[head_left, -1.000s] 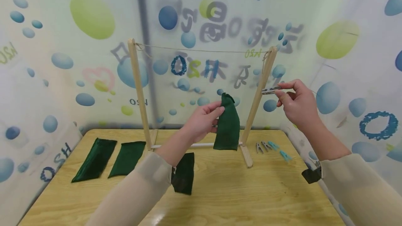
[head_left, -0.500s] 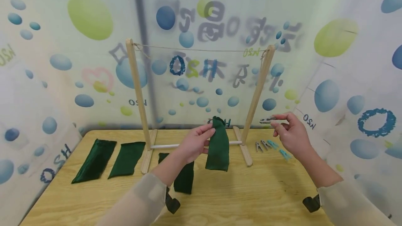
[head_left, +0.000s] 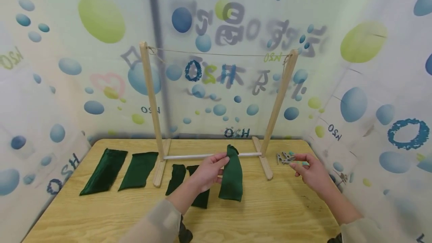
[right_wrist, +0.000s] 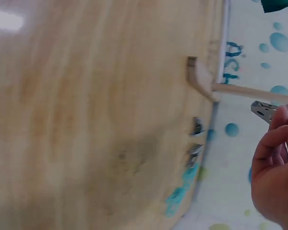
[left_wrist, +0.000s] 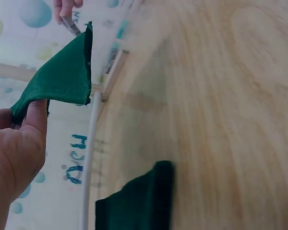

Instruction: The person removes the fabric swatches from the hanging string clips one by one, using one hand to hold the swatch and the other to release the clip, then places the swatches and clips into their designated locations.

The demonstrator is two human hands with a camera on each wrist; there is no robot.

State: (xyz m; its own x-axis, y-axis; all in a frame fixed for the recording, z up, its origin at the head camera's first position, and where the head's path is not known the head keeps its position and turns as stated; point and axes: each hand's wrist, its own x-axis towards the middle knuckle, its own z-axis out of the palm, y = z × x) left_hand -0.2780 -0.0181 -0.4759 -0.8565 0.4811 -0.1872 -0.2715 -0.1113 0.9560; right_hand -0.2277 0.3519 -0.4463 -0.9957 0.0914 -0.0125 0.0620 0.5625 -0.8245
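Note:
My left hand (head_left: 210,171) pinches a dark green cloth (head_left: 232,177) near its upper end, and the rest hangs down over the table. In the left wrist view the thumb and fingers grip one edge of that cloth (left_wrist: 62,72). My right hand (head_left: 312,173) pinches a grey clothespin (right_wrist: 264,110) between thumb and fingertips. In the head view this hand overlaps the small group of grey clothespins (head_left: 281,158) and turquoise clothespins (right_wrist: 175,197) at the right of the table.
A wooden frame with posts (head_left: 152,104) and a thin string (head_left: 216,54) across its top stands at the back, with a white bar (head_left: 189,156) low between its feet. Several other green cloths (head_left: 104,171) lie on the table (head_left: 270,213) at left and centre.
Both hands have come down toward the table, the left with the green cloth and the right with the grey clothespin. The cloths on the table have not moved.

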